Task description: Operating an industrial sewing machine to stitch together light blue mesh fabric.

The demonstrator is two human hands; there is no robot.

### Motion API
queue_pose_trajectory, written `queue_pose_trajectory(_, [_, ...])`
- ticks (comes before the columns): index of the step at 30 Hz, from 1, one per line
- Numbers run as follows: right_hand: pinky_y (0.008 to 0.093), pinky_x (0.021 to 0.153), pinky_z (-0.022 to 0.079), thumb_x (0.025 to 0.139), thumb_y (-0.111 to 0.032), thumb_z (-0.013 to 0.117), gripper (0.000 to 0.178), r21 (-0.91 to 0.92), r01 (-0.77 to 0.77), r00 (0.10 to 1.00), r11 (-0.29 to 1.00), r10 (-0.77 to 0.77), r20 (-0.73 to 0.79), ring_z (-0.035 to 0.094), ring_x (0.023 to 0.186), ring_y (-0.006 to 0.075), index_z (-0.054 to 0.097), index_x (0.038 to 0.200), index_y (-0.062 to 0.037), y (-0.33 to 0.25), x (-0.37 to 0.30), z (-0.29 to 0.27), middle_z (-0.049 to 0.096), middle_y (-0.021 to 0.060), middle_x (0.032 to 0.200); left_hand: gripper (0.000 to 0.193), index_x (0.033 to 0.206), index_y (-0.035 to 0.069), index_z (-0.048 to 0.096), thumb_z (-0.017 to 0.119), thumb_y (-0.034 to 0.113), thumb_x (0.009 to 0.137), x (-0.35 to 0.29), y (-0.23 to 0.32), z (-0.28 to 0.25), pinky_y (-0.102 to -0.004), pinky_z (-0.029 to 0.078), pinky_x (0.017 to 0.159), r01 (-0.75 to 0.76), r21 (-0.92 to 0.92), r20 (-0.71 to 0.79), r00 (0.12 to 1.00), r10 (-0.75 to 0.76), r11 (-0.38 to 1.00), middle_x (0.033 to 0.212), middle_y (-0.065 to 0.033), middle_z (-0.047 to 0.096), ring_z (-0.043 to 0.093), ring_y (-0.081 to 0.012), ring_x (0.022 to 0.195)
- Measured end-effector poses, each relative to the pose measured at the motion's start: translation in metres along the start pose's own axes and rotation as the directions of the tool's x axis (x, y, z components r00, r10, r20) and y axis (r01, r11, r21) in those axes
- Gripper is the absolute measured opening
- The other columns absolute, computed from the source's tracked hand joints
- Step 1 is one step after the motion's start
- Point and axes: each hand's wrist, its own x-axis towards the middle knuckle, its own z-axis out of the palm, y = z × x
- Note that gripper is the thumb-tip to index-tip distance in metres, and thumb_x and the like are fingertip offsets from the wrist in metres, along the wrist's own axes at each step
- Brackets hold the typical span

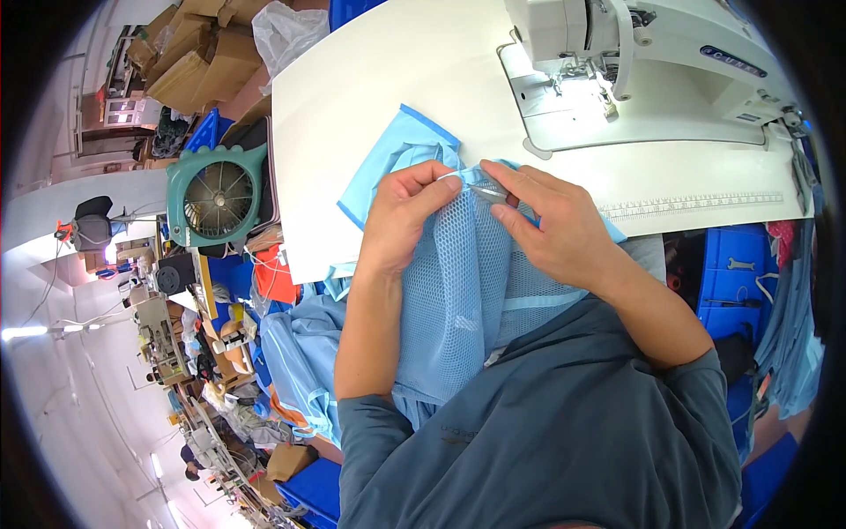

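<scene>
My left hand [398, 210] pinches the upper edge of a light-blue mesh garment [454, 291] between thumb and fingers. In my right hand [564, 225] is a pair of metal thread snips [490, 192], its blades pointing left at the pinched edge. The tips lie close to my left thumb; whether they touch the fabric I cannot tell. From that edge the mesh hangs over the table front into my lap. A smooth light-blue fabric panel [381, 172] with darker blue trim spreads on the table beyond my left hand.
A lit sewing machine [582, 66] stands at the back right of the white table [370, 88]. A printed ruler scale [696, 204] runs near its front edge. To the left are a green fan [218, 196] and more blue garments [304, 344]; a blue bin [731, 273] is at right.
</scene>
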Motion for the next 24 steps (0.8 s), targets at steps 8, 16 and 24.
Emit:
queue_pose_trajectory(8, [0.0384, 0.059, 0.055, 0.096, -0.015, 0.073, 0.050, -0.245, 0.083, 0.994, 0.966, -0.099, -0.053, 0.068, 0.072, 0.0272, 0.062, 0.144, -0.0060, 0.000, -0.002, 0.010, 0.066, 0.0081, 0.098, 0.015, 0.095, 0.003, 0.075, 0.071, 0.016, 0.100, 0.000, -0.001, 0.000, -0.0205, 0.043, 0.070, -0.001, 0.015, -0.025, 1.000, 0.001, 1.000, 0.083, 0.0044, 0.069, 0.057, -0.0025, 0.074])
queue_pose_trajectory(16, [0.0352, 0.054, 0.054, 0.097, -0.016, 0.073, 0.053, -0.331, 0.151, 0.968, 0.932, -0.207, -0.143, 0.066, 0.069, 0.0234, 0.060, 0.146, -0.0062, 0.000, 0.001, 0.018, 0.063, 0.0060, 0.097, 0.016, 0.094, 0.003, 0.074, 0.070, 0.017, 0.100, 0.001, 0.003, -0.002, -0.0212, 0.043, 0.072, -0.042, 0.000, -0.018, 0.999, 0.042, 0.999, 0.082, 0.0046, 0.068, 0.057, -0.0032, 0.075])
queue_pose_trajectory(24, [0.0365, 0.060, 0.055, 0.096, -0.022, 0.077, 0.051, -0.117, 0.096, 0.979, 0.988, -0.115, -0.170, 0.071, 0.076, 0.0252, 0.064, 0.142, -0.0044, 0.001, 0.019, -0.010, 0.067, 0.0086, 0.093, 0.014, 0.095, 0.003, 0.075, 0.070, 0.015, 0.100, -0.001, -0.001, -0.002, -0.0216, 0.044, 0.072, 0.003, 0.013, -0.012, 1.000, -0.003, 1.000, 0.082, 0.0052, 0.068, 0.056, -0.0035, 0.075])
